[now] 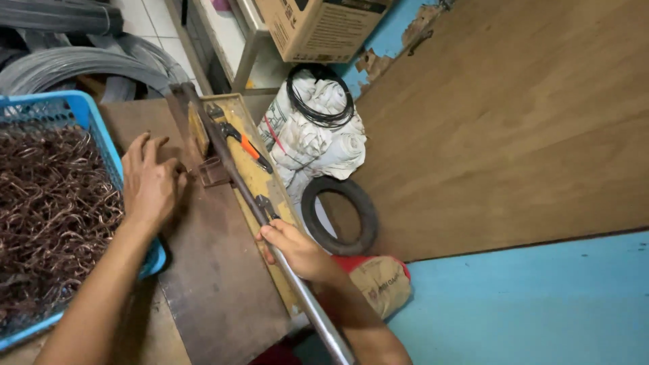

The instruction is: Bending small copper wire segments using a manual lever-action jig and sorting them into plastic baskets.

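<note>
Head view: right hand (295, 249) grips lever bar (233, 169) along bench edge.

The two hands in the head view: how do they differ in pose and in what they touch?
The left hand lies palm down with fingers spread on the dark brown bench top, beside the blue plastic basket of bent brown wire pieces. The right hand is curled around the long grey metal lever bar. The left reaches towards the small metal block at the bar's base; the right grips mid-bar. Both are bare.
</note>
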